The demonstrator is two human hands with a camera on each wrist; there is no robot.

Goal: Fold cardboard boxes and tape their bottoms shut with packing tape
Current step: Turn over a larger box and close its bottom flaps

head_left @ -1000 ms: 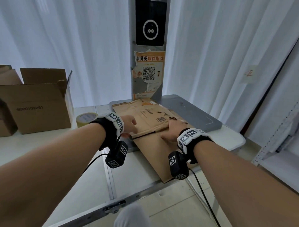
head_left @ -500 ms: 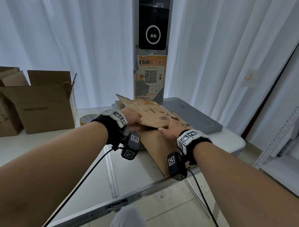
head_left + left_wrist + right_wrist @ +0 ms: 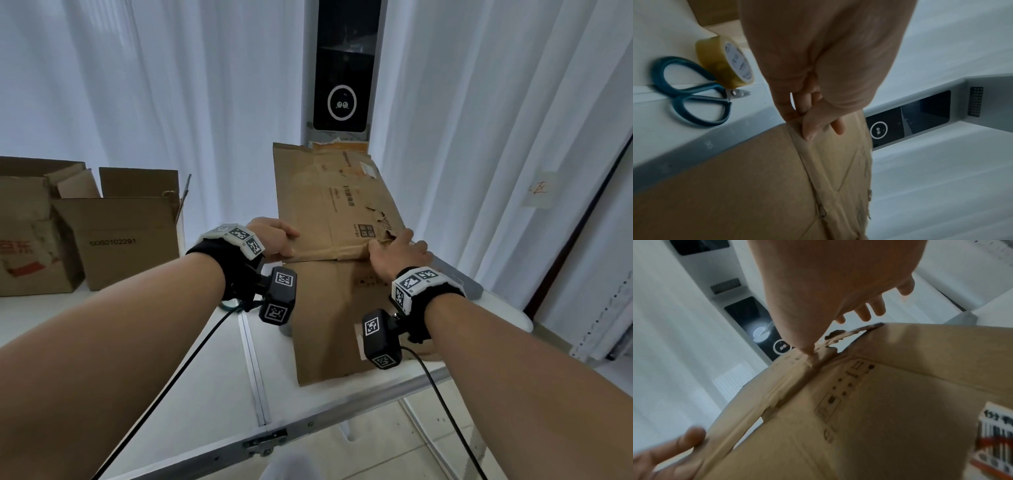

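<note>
While the flattened cardboard box [image 3: 337, 219] lies across the white table [image 3: 219, 383] with its far half tipped up toward the grey kiosk [image 3: 340, 68], both hands sit right on the crease where it bends; the near half is flat on the table and on the grey platform [image 3: 459, 274] behind it. The left hand [image 3: 274, 238] pinches the left end of that fold, thumb on top and fingers tucked under the edge, which the left wrist view shows pretty clearly; the right hand [image 3: 394, 253] is at the torn right end, thumb pushed into the crease and the other fingers [image 3: 875, 308] spread loosely past the edge, so not really wrapped round anything. Over by the left hand there's a roll of packing tape [image 3: 725, 60] touching a pair of blue-handled scissors [image 3: 692, 95] on the table; further left two assembled boxes [image 3: 116, 236] stand with their flaps open, well apart from the one being handled.
</note>
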